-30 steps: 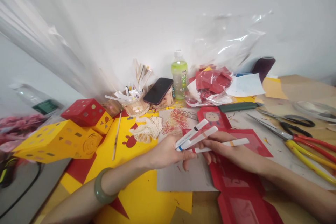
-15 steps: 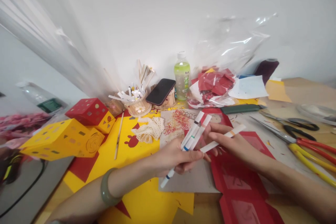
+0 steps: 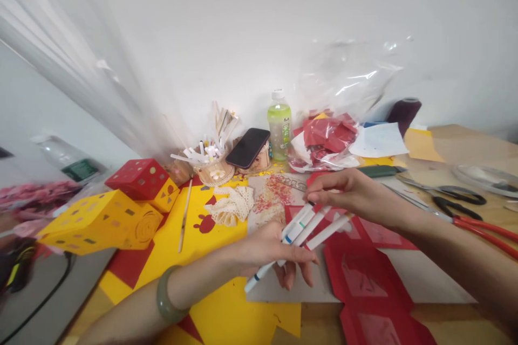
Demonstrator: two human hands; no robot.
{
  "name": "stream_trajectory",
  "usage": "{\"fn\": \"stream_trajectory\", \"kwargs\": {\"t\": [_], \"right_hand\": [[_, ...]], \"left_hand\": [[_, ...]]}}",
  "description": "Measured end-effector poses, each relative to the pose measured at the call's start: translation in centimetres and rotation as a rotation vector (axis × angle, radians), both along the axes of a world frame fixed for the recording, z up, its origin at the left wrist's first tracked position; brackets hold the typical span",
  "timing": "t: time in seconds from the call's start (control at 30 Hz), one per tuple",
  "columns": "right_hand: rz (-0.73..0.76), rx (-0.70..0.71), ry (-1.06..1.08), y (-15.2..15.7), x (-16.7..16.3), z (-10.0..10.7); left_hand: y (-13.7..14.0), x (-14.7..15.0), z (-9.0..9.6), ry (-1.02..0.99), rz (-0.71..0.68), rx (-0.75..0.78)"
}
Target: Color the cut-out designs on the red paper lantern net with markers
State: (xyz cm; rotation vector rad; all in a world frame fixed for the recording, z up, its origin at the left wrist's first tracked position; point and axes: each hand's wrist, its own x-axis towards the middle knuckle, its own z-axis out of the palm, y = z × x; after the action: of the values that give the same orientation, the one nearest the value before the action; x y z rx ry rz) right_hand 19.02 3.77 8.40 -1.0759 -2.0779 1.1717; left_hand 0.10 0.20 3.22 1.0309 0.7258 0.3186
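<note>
My left hand [image 3: 279, 256] is closed around a bundle of several white marker pens [image 3: 301, 227] with coloured bands. They slant up to the right, and one end pokes out below the palm. Over the upper ends arches my right hand [image 3: 338, 191], its thumb and fingertips pinched at the black-banded end of one pen. Part of that grip is hidden. Beneath both hands lie a grey board [image 3: 295, 285] and a red cut-out card sheet [image 3: 356, 259] with translucent windows.
Yellow paper [image 3: 230, 312], a lace bundle [image 3: 230, 205] and a thin stick [image 3: 185, 215] lie left. Boxes in yellow [image 3: 89, 221] and red [image 3: 137, 178] stand beyond. Behind are a pen cup [image 3: 214, 170], phone [image 3: 249, 148], bottle [image 3: 279, 126] and scrap bag [image 3: 327, 137]. Scissors [image 3: 457, 194] lie right.
My right hand has moved from beside the lower-slanting pen up to the pens' top ends. The left hand keeps the bundle, with its fingers extended a little more. The view has shifted slightly.
</note>
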Motion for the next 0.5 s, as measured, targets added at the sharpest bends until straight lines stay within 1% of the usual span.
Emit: {"fn": "stream_trajectory", "kwargs": {"t": [0.1,0.2,0.27,0.3,0.37,0.43,0.5], "right_hand": [[-0.145,0.109,0.004,0.5,0.8,0.0],[-0.405,0.237,0.041,1.1,2.3,0.4],[-0.575,0.278,0.058,1.3,3.5,0.8],[-0.627,0.284,0.061,1.3,4.0,1.0],[-0.674,0.283,0.066,1.2,4.8,1.1],[-0.68,0.256,0.074,0.9,5.0,1.0],[-0.654,0.219,0.082,0.5,4.7,0.7]], "left_hand": [[0.4,-0.2,0.1,0.017,0.042,0.032],[1.0,-0.4,-0.2,0.049,0.082,0.048],[1.3,-0.5,-0.5,0.049,0.129,0.068],[1.4,-0.5,-0.7,0.036,0.178,0.092],[1.6,-0.5,-0.8,-0.012,0.305,0.134],[1.6,-0.4,-0.7,-0.086,0.428,0.14],[1.6,-0.3,-0.4,-0.134,0.488,0.14]]}}
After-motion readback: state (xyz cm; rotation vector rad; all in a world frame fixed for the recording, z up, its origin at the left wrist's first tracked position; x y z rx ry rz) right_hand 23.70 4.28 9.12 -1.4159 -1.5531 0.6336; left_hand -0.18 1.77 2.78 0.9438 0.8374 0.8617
